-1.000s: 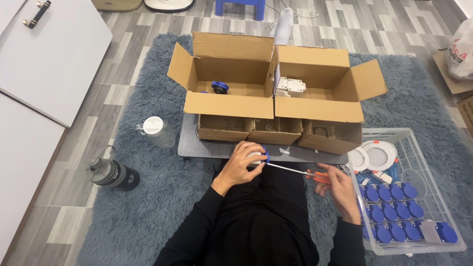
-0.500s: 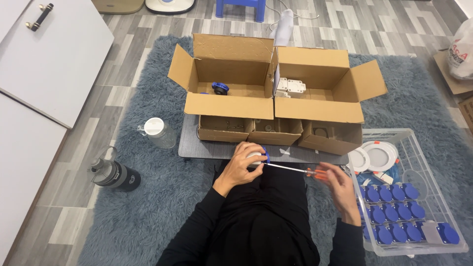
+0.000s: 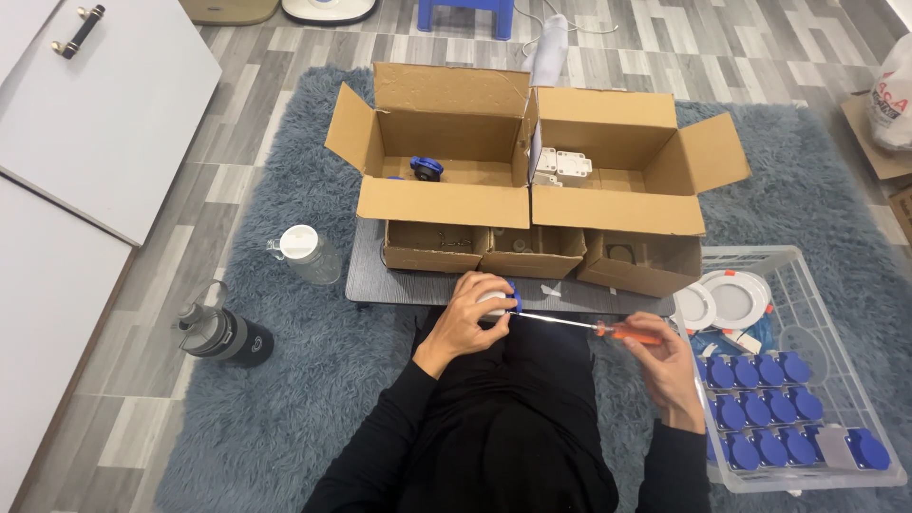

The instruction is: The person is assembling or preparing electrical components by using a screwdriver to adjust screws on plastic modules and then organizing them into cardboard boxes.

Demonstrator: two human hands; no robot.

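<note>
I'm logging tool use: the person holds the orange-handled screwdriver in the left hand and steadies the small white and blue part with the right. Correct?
Not quite: in the head view the hands are swapped. The right hand holds the orange-handled screwdriver, and the left hand steadies the small white and blue part.

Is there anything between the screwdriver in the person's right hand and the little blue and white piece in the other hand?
Nothing visible. The screwdriver in the right hand runs bare across the lap, its tip at the blue and white piece cupped in the left hand.
</note>
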